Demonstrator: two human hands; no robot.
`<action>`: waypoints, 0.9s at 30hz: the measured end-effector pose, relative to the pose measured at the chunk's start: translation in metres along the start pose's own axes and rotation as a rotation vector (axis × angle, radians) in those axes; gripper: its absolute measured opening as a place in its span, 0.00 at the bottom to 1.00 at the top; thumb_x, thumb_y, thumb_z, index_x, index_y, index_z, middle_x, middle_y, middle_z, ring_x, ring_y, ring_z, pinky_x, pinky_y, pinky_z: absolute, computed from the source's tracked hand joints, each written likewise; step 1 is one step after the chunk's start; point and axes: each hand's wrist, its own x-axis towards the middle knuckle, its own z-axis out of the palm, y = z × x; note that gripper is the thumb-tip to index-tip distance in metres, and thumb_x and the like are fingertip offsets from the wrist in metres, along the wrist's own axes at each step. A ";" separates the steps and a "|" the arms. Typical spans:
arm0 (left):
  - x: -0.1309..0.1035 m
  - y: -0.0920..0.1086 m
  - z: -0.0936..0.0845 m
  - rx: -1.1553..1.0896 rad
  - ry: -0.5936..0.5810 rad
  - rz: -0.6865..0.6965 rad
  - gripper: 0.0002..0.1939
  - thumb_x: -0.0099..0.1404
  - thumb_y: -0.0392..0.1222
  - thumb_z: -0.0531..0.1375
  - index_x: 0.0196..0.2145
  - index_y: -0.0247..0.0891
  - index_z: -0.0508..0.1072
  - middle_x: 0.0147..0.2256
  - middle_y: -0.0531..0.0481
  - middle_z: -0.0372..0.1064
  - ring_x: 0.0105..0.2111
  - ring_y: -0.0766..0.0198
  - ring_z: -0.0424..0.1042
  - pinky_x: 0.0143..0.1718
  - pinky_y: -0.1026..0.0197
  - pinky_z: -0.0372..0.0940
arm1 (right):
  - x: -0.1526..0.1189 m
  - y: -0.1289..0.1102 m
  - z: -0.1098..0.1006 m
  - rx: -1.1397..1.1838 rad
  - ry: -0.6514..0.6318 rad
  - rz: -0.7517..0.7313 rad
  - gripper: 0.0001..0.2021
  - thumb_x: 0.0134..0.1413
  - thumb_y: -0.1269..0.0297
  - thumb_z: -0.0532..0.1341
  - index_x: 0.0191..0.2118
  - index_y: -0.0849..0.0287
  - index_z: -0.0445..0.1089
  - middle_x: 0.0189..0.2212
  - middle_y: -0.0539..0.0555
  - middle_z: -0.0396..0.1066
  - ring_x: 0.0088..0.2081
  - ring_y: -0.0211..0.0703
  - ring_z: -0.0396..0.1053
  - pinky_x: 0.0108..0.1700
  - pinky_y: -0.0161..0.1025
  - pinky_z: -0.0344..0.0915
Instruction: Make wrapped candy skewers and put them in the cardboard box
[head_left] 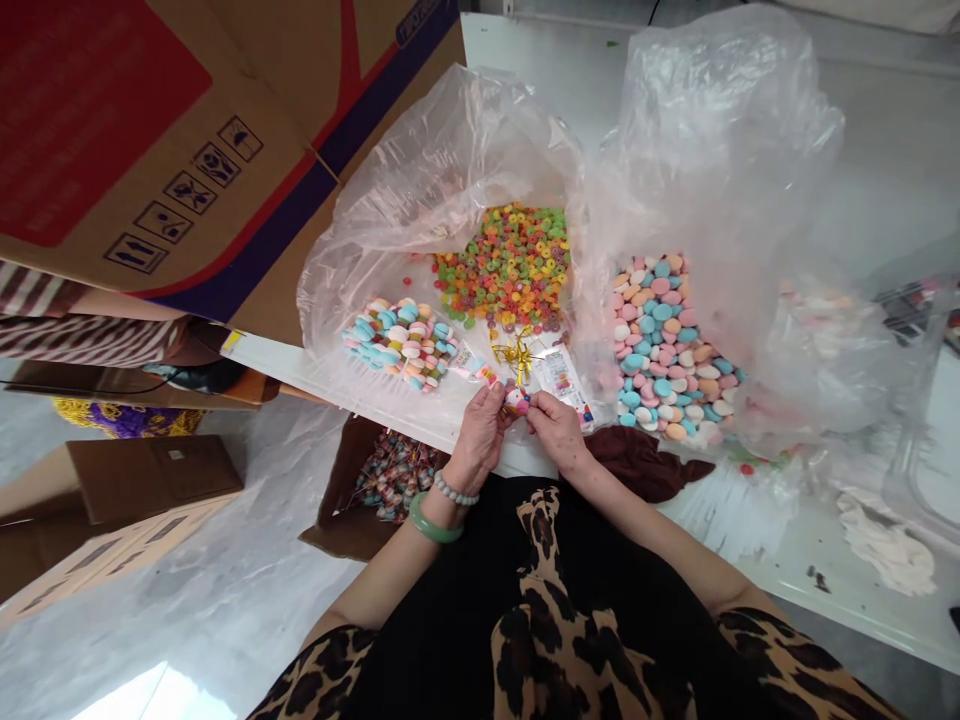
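Note:
My left hand (pixel 482 422) and my right hand (pixel 556 426) meet at the table's near edge, fingers closed on a small packet of colourful candy (pixel 516 403). Its exact form is partly hidden by my fingertips. Just beyond lie gold twist ties (pixel 519 350) and a stack of printed clear wrappers (pixel 561 377). Left of these is a pile of pastel candies (pixel 401 342), pink, white and blue. Farther back, small ring-shaped gummies (pixel 510 265) in red, orange, yellow and green are heaped on a spread plastic bag (pixel 390 215).
Pastel tablet candies (pixel 667 350) spill from another plastic bag (pixel 720 140) on the right. A large carton (pixel 277 150) stands at the left. Below the table edge, an open box (pixel 341 500) holds finished-looking packets. A brown cloth (pixel 645 463) and a white rag (pixel 885 540) lie at right.

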 end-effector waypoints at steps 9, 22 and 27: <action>0.005 0.012 0.001 0.055 0.056 0.068 0.19 0.49 0.47 0.72 0.35 0.35 0.73 0.28 0.54 0.70 0.26 0.70 0.69 0.31 0.64 0.65 | -0.005 0.001 -0.007 0.088 -0.039 0.075 0.08 0.52 0.59 0.58 0.27 0.54 0.69 0.18 0.46 0.62 0.23 0.38 0.61 0.27 0.35 0.57; -0.005 0.005 -0.001 0.055 -0.114 -0.152 0.22 0.45 0.42 0.73 0.37 0.33 0.75 0.19 0.58 0.62 0.18 0.74 0.59 0.20 0.68 0.52 | -0.005 -0.003 -0.004 -0.241 0.051 -0.375 0.14 0.62 0.66 0.51 0.41 0.55 0.74 0.32 0.53 0.74 0.35 0.42 0.70 0.39 0.37 0.63; -0.006 0.009 -0.006 -0.029 -0.075 -0.203 0.15 0.50 0.45 0.71 0.31 0.34 0.76 0.26 0.53 0.68 0.27 0.69 0.67 0.33 0.63 0.64 | -0.014 -0.004 -0.003 -0.669 0.147 -0.660 0.18 0.64 0.71 0.47 0.39 0.60 0.75 0.23 0.54 0.69 0.27 0.42 0.66 0.32 0.37 0.58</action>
